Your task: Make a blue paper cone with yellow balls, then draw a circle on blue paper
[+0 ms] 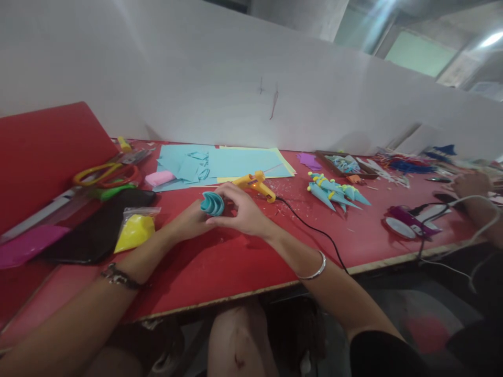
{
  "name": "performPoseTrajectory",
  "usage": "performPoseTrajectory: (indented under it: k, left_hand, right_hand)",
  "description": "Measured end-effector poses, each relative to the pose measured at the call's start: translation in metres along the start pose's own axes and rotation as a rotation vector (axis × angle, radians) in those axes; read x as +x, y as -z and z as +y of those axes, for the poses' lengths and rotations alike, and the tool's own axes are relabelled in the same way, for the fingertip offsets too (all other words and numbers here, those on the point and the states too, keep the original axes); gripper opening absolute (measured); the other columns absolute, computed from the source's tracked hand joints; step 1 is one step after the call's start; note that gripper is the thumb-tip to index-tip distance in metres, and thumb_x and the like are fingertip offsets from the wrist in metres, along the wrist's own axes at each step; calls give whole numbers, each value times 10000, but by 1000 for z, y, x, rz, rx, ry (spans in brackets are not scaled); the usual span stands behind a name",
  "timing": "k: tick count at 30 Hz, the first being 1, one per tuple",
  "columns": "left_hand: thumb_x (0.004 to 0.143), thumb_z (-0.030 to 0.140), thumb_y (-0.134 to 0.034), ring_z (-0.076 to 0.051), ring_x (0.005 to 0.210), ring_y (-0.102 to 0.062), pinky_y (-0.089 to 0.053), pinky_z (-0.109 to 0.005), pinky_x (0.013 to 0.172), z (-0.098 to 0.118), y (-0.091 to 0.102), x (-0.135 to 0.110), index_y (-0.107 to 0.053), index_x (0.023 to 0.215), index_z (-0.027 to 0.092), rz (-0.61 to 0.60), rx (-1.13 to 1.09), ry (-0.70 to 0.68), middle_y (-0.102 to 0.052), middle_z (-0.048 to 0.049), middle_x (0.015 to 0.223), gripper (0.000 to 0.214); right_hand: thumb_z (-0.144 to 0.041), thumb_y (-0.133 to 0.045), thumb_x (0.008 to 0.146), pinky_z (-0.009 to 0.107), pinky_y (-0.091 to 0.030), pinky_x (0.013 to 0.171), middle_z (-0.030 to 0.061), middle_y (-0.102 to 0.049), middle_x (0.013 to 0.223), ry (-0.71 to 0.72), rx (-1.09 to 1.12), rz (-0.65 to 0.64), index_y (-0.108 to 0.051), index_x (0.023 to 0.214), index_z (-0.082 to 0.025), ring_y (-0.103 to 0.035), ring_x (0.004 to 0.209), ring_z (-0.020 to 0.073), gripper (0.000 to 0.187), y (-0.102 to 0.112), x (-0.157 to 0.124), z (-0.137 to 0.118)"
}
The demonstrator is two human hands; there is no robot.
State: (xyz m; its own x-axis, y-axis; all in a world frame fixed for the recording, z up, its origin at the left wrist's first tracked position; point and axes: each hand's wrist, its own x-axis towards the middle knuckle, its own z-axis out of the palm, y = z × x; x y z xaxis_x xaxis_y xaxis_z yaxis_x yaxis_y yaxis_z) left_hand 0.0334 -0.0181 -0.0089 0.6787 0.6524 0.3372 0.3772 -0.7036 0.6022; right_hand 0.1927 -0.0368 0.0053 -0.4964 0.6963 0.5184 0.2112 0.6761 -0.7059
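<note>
Between both hands, over the red table, is a rolled piece of teal paper (212,203) with curled layers showing at its end. My left hand (192,220) is closed around its left and lower side, the fingers partly hidden behind it. My right hand (241,209) curves about its right side, thumb and fingers bent against it. Just beyond the hands lies a yellow glue gun (256,183) with a black cord. Behind it are light-blue paper sheets (243,162). Several blue paper cones with yellow bits (334,191) lie to the right.
At left are yellow-handled scissors (98,174), a black phone-like slab (106,225), a bag of yellow clay (137,230) and a pink block (159,178). A brown tray (346,165) stands back right. Another person's hand (471,188) is at far right, near a purple tape-like roll (411,222).
</note>
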Motion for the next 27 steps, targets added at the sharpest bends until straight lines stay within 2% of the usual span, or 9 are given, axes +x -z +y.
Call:
performPoseTrajectory:
  k: [5,8,12,17,22,27]
  left_hand:
    - [738,307,-411,-148,694,-526,-469,-269,650,-3,0,-2,-458,671,184,-25,23,9,-547,-28,735,148]
    - [750,319,-409,-144,666,-532,-469,-261,628,-5,-1,-3,-478,661,180,-36,39,-2,-569,-24,711,178]
    - [784,293,-401,-138,659,-576,-477,-231,637,-2,-1,-1,-553,671,169,-122,-14,6,-619,-21,682,227]
    - [763,353,-489,-130,595,-603,-494,-215,574,0,0,0,-567,652,156,-63,-93,103,-647,-15,628,239]
    - [782,447,-506,-135,542,-638,-517,-218,520,1,2,1,-618,699,140,-154,-281,177,-688,-50,622,337]
    - [755,454,-549,-150,533,-650,-523,-227,521,2,3,1,-636,649,148,-183,-305,222,-696,-53,599,336]
  right_hand:
    - [-403,-666,690,312,-455,786,54,-482,997,21,-82,-46,-540,937,-172,-493,917,161,361,1,1,-1]
    - [-418,-626,728,295,-459,767,46,-493,954,-2,-76,-37,-552,886,-164,-501,860,145,309,1,1,0]
    - [-434,-577,766,297,-460,734,34,-508,870,-9,-53,10,-561,807,-163,-502,781,136,275,1,0,1]
    - [-437,-521,798,290,-449,741,27,-529,850,-18,-48,94,-558,835,-170,-508,802,139,272,0,2,5]
    - [-441,-530,780,269,-443,680,15,-519,804,-89,-47,124,-563,833,-172,-500,755,133,277,0,2,10]
    - [-414,-573,744,288,-447,726,29,-568,839,-128,10,151,-578,815,-165,-526,789,142,259,-3,1,12]
